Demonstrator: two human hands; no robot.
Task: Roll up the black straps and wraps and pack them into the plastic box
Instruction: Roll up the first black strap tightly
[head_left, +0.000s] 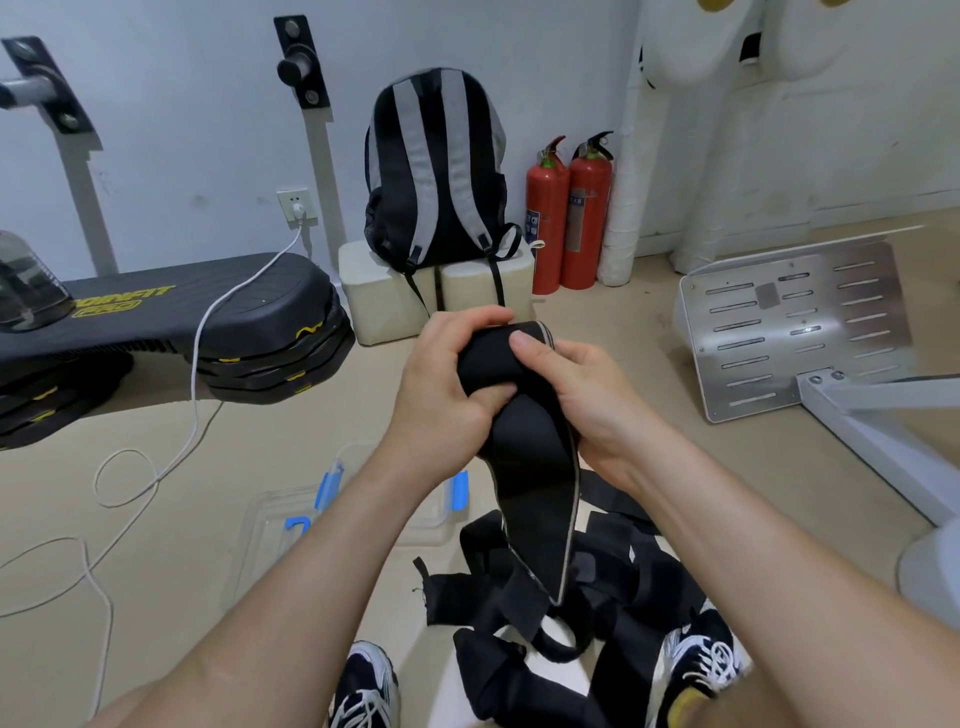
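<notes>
Black straps (597, 582) sprawl on the floor by the feet. The clear plastic box (275, 514) sits just left of them, under the left forearm. The grey-edged wrap (535, 493) hangs straight down from its started roll. The left hand (441, 374) and right hand (582, 395) both clench the roll, with the left nearer the box.

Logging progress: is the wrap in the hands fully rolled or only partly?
Partly rolled. The left hand and right hand grip a roll at the top of the wrap; the rest hangs loose toward the pile below.
</notes>
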